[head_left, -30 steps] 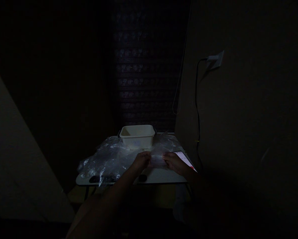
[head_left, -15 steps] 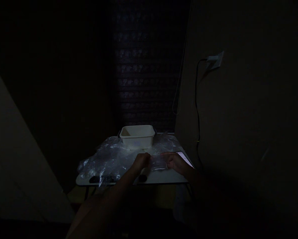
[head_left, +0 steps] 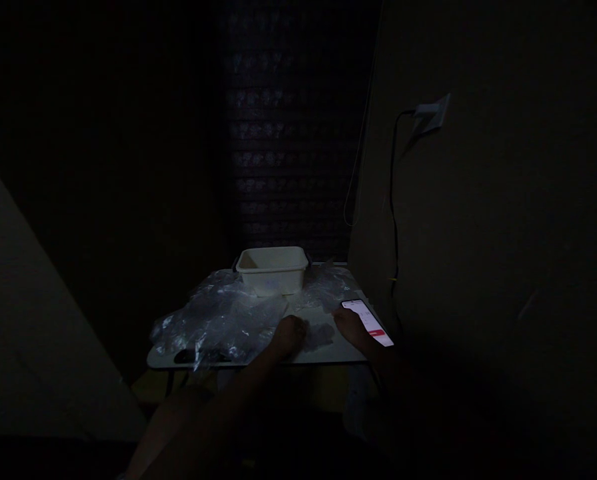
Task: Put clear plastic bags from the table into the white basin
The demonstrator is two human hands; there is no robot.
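Note:
In dim light, my left hand (head_left: pixel 287 335) is closed at the near edge of a small table, gripping a thin, see-through plastic bag (head_left: pixel 319 335). The bag sags to the right of that hand, above the tabletop. My right hand (head_left: pixel 349 325) is curled just past the bag's right end, its fingers drawn together; whatever they may pinch is too dark to make out. Beside and partly behind the right wrist lies a phone (head_left: pixel 373 323) with a lit screen.
A whitish plastic tub (head_left: pixel 273 281) with dark side handles stands at the table's back. Crumpled clear plastic (head_left: pixel 213 317) covers the left side, and more plastic (head_left: pixel 328 287) lies right of the tub. A cord (head_left: pixel 392 200) hangs from a wall outlet (head_left: pixel 436 113).
My right hand has drawn from an outstretched pose into a curl, uncovering more of the phone. The plastic between the hands has slackened and bunched up near my left hand.

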